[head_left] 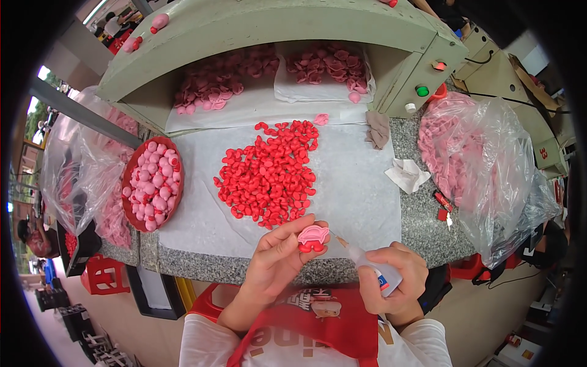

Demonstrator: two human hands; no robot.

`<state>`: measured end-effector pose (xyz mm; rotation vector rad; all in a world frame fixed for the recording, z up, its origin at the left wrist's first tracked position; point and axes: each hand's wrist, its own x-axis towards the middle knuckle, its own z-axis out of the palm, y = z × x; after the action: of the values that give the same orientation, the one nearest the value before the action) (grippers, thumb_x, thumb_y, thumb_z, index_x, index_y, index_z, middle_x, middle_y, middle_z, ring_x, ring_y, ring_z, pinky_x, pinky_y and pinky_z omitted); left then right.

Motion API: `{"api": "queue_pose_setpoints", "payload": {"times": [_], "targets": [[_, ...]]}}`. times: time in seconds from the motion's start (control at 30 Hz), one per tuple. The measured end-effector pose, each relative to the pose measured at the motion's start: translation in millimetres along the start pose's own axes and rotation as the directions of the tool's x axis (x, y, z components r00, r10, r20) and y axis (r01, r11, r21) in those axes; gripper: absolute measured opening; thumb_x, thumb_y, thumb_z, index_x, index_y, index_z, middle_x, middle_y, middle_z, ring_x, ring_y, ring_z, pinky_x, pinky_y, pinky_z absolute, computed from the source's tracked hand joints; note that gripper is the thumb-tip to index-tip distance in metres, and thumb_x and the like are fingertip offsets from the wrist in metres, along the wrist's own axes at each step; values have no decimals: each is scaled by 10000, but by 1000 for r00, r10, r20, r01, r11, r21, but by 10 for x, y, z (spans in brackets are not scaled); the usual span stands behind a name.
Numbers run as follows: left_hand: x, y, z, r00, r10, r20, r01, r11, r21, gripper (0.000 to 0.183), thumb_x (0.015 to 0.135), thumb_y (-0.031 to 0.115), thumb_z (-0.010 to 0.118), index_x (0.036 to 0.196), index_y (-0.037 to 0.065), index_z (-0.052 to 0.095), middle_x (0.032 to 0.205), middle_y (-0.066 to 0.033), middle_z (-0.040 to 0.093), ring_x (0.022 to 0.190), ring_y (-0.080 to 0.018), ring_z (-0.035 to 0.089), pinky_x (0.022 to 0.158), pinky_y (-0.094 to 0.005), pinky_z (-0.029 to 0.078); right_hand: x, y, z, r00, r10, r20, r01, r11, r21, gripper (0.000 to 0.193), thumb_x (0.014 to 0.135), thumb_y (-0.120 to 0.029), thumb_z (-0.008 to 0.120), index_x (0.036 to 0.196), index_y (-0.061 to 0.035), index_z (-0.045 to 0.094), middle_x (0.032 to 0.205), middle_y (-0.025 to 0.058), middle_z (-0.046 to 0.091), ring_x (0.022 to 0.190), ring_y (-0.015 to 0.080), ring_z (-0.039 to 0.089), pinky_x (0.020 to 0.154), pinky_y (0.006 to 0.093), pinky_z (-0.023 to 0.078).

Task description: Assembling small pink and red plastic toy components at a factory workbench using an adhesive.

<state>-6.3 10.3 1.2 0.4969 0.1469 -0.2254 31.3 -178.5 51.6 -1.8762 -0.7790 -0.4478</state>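
Observation:
Between the thumb and fingers of my left hand is a small pink toy shell, its rimmed side showing. A red curved piece sits against its lower edge. My right hand is wrapped round a whitish squeeze bottle with a blue label. The bottle's thin nozzle tilts up and left toward the toy shell, its tip a short way to the right of it. Just beyond my left hand, a heap of red curved pieces lies on white paper.
A greenish machine with pink shells in its opening stands behind the paper. To the left are a red basket of pink-and-red toys and a plastic bag. On the right lie crumpled tissue, a grey cloth and a bag of pink shells.

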Motion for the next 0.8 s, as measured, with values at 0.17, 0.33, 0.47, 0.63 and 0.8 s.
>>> {"api": "queue_pose_setpoints", "payload": {"times": [0.17, 0.33, 0.47, 0.63, 0.8], "targets": [[6, -5, 2, 1000, -1, -2, 1, 1000, -4, 369, 868, 120, 501, 1203, -25, 447, 1203, -193, 481, 1097, -254, 495, 934, -402, 408, -9, 23, 9, 1000, 3, -4, -3, 1000, -2, 250, 592, -9, 668, 813, 9, 553, 654, 82, 603, 393, 134, 468, 352, 222, 354], [2, 0, -8, 1000, 4, 7, -4, 1000, -3, 374, 869, 125, 501, 1206, -26, 444, 1206, -196, 478, 1098, -254, 494, 932, -398, 411, 1, 8, 6, 1000, 1, 9, -1, 1000, 1, 249, 590, -7, 668, 810, 7, 554, 651, 81, 603, 388, 129, 454, 346, 221, 343], [-1, 3, -7, 1000, 9, 13, -9, 1000, 2, 375, 869, 126, 501, 1207, -26, 443, 1208, -196, 476, 1098, -255, 494, 931, -398, 411, -2, 18, 26, 1000, -23, 2, 23, 1000, 13, 255, 588, -9, 669, 815, 7, 555, 652, 81, 603, 380, 127, 444, 341, 220, 336], [41, -30, 11, 1000, -12, 18, 12, 1000, -2, 385, 868, 137, 504, 1212, -22, 439, 1201, -194, 479, 1086, -265, 500, 932, -407, 408, -5, 1, 3, 1000, 12, 1, -12, 1000, 4, 242, 593, -7, 670, 810, 5, 564, 649, 80, 603, 394, 134, 473, 351, 225, 355], [-15, -43, -41, 996, 57, -72, -57, 998, -6, 391, 846, 119, 518, 1197, -35, 444, 1156, -239, 490, 1022, -340, 532, 877, -424, 461, -29, 67, -90, 966, 251, -62, -246, 966, 73, 228, 672, -22, 605, 893, 33, 587, 702, 108, 612, 557, 135, 572, 499, 224, 431]]}}
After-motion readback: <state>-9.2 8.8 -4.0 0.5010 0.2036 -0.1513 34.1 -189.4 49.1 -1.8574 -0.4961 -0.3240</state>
